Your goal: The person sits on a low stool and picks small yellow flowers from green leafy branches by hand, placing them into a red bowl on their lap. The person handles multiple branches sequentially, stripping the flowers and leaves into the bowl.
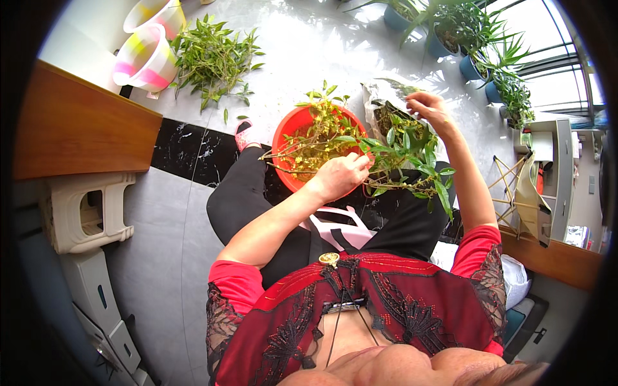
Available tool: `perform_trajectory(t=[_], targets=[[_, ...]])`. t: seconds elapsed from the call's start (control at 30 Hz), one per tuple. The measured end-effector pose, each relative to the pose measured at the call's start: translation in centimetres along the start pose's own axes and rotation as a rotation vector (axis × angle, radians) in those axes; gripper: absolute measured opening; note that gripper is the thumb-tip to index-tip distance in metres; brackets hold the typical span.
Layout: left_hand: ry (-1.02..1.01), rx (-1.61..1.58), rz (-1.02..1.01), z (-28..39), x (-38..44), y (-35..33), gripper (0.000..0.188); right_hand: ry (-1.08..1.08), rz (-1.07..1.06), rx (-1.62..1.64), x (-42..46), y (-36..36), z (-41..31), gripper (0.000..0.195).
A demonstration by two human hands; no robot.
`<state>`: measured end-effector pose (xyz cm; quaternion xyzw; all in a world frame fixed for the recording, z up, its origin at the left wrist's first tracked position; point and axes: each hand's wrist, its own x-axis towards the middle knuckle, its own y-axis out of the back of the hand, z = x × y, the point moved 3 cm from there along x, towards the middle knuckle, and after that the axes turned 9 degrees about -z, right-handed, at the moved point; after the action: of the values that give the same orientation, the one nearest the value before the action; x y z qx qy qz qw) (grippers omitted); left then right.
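My left hand [340,176] is closed around a leafy branch [410,181] with small yellow flowers, over the right edge of a red plastic basin [285,128]. Flowering twigs [321,137] and loose yellow bits lie in the basin, some stems jutting out over its left rim. My right hand [427,108] is raised above a clear plastic bag [372,99], fingers curled a little and apart, with nothing plainly in them. Inside the bag, right of the basin, are dark leafy cuttings [388,120]. Leaves of the held branch partly cover the bag.
A heap of green cuttings [215,62] lies on the grey tiles beside multicoloured plastic buckets [147,58]. Potted plants [444,41] line the window. A pink plastic stool [340,222] is between my legs. A wooden panel [87,125] stands left, a folding frame [514,188] right.
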<state>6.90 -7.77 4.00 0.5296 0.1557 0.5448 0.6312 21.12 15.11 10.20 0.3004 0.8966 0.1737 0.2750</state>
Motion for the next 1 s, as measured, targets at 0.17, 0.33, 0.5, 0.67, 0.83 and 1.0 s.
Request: perform_trajectory(t=[0.17,0.33,0.5,0.67,0.83,1.0], targets=[[-0.021,0.006,-0.059,0.1,0.1,-0.6,0.007,0.029,-0.419,-0.266,3.4,-3.7,1.7,0.031],[0.004,-0.006,-0.136,-0.4,0.3,-1.0,0.005,-0.108,-0.847,-0.26,3.2,-6.5,6.3,0.04],[0.022,-0.061,-0.186,-0.8,0.3,-1.9,0.011,-0.136,-0.886,-0.076,2.8,-7.8,7.9,0.035],[0.063,-0.034,-0.206,-1.3,0.5,-2.1,0.005,-0.248,-0.872,-0.072,3.7,-8.5,9.6,0.015],[0.078,-0.06,-0.26,-1.5,0.5,-2.7,0.006,-0.218,-0.83,-0.06,4.5,-8.9,11.1,0.015],[0.099,-0.088,-0.286,-1.7,0.4,-3.1,0.007,-0.071,-0.642,-0.21,5.4,-9.8,10.6,0.023]])
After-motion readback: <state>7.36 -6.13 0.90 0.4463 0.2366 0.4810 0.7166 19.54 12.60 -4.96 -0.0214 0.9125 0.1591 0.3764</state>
